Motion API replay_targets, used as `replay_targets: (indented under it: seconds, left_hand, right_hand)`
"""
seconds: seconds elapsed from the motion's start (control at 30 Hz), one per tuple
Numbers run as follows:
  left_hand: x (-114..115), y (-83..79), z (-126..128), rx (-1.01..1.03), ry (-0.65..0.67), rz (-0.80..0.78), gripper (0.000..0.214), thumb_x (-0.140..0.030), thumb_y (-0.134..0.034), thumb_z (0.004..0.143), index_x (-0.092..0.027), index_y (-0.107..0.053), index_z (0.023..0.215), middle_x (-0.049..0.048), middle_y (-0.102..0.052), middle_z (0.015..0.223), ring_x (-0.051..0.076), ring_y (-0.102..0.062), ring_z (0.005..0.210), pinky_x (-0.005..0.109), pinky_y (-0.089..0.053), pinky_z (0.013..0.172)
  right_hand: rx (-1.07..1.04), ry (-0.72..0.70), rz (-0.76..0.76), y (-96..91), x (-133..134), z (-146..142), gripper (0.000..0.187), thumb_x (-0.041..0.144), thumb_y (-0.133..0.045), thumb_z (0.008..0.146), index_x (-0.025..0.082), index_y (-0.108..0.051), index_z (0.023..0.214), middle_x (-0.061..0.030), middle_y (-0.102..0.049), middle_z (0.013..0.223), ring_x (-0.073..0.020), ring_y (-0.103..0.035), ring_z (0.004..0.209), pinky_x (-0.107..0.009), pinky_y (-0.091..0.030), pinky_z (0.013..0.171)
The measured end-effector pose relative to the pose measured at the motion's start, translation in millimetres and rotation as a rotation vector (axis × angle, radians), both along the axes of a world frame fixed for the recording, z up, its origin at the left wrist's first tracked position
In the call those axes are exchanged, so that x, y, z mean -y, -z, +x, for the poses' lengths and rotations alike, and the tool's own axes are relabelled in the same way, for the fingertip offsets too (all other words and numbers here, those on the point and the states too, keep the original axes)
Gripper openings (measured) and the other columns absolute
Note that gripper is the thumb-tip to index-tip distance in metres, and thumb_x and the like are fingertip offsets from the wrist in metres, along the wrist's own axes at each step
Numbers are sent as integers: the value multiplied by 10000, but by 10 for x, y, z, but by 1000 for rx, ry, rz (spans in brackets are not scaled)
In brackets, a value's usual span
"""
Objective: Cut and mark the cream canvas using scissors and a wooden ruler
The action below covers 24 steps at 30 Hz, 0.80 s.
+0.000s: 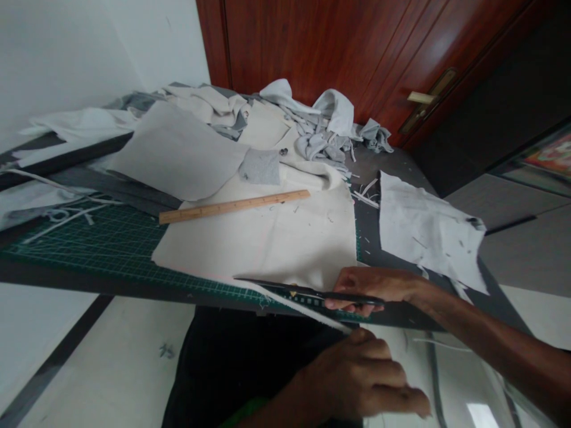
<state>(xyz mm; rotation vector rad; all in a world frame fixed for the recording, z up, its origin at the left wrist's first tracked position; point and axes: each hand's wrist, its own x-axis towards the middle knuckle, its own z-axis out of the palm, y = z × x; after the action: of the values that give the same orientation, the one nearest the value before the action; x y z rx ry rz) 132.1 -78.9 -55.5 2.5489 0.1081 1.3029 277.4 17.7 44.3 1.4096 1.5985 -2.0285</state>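
The right hand [379, 286] is closed around long black scissors [303, 291], blades along the near edge of the cream cloth sheet [267, 238] on the green gridded cutting mat [89, 244]. The left hand [366, 380] pinches the narrow cut strip [312, 312]; keeping it taut should steady the cut, I'd say.

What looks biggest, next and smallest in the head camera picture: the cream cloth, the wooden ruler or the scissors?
1. cream cloth, by far the largest.
2. wooden ruler and scissors: about equally long. The scissors lie nearer the camera, so I won't rank these two.
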Motion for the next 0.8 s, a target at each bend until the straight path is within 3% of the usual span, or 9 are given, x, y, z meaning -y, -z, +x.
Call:
replay_targets:
  seconds: [0.2,0.4,0.63,0.8]
  left_hand:
    - [-33,-91,-40,117,7,-32,145,-250,-667,1025,-263,-799,1082,-64,-639,778,92,-518,770,293,-384,776]
    - [-24,-143,-60,98,19,-33,134,-241,-695,1007,-256,-799,1089,-68,-644,781,93,-528,790,284,-397,777]
    - [-24,-101,-47,135,10,-36,128,-255,-716,992,-251,-796,1092,-74,-640,766,94,-523,781,286,-401,766]
    - [-35,-124,-82,-12,66,8,181,-284,-669,1028,-269,-767,1179,-67,-683,870,99,-552,846,287,-397,794]
  right_hand:
    - [50,-45,10,-20,-29,-18,566,679,-699,855,194,-523,623,76,-438,470,-42,-331,393,-189,-273,373]
    - [148,-71,58,-60,-52,-87,590,732,-685,816,194,-537,623,65,-476,494,-55,-378,410,-207,-319,401]
    - [48,-35,36,-5,-53,-50,575,698,-680,854,190,-524,634,76,-453,523,-42,-358,434,-192,-288,414]
    - [36,-38,1,-27,-41,-87,570,696,-709,829,194,-526,631,83,-432,496,-48,-347,426,-195,-296,407]
